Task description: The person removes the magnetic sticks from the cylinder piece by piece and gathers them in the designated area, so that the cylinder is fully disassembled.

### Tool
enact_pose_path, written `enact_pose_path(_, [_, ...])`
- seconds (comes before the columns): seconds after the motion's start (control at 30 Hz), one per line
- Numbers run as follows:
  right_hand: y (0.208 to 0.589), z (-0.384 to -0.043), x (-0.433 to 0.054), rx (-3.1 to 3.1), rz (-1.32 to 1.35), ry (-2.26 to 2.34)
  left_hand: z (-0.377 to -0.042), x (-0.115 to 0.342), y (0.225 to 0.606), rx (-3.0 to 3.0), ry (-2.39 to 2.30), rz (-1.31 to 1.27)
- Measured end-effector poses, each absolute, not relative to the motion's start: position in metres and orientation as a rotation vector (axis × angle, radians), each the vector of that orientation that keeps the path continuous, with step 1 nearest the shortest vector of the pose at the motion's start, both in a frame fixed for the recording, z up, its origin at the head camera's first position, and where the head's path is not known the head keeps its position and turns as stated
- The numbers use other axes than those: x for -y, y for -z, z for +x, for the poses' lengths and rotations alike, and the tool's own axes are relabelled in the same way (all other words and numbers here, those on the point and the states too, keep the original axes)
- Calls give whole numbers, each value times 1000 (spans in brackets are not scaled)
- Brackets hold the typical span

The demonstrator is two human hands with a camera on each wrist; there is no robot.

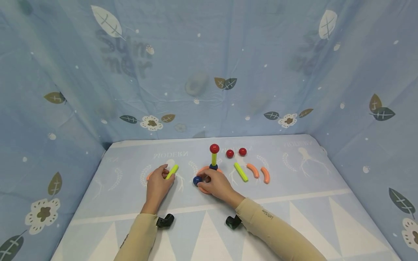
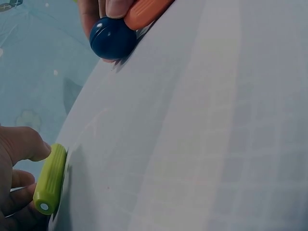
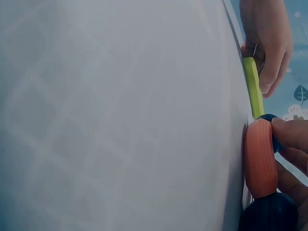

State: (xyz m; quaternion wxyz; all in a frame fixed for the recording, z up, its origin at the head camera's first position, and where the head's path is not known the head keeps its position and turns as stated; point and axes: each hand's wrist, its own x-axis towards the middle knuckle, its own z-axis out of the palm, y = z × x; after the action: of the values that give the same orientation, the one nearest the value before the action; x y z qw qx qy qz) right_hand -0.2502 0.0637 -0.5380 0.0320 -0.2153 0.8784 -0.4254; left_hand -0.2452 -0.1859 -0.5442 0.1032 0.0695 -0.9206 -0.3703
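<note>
My left hand [image 1: 158, 185] pinches a yellow-green stick [image 1: 172, 172] between thumb and fingers, low over the table; the left wrist view shows a pale dot on the end of that stick [image 2: 48, 185]. To its right, my right hand [image 1: 216, 183] pinches a dark blue ball [image 1: 197, 180] joined to a curved orange piece [image 3: 260, 159]. These belong to an orange ring [image 1: 205, 190], partly hidden by the right hand. At the ring's far side, another blue ball [image 1: 213, 167] bears an upright yellow-green stick [image 1: 214, 159] topped by a red ball [image 1: 214, 148].
Two loose red balls [image 1: 230, 153] lie behind and right of the ring. Another yellow-green stick [image 1: 241, 172] and two curved orange pieces [image 1: 253, 170] lie farther right. An orange piece [image 1: 148, 176] shows partly behind the left hand. Patterned blue curtains [image 1: 196, 119] surround the table.
</note>
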Motion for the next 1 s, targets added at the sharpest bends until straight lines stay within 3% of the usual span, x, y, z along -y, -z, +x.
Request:
enact_pose_path(0.67, [525, -248, -99, -2844, -654, 1209, -244, 175, 540, 2579, 1001, 75])
enact_pose_path(1.0, [518, -252, -124, -2906, -586, 1261, -247, 146, 531, 2551, 1167, -60])
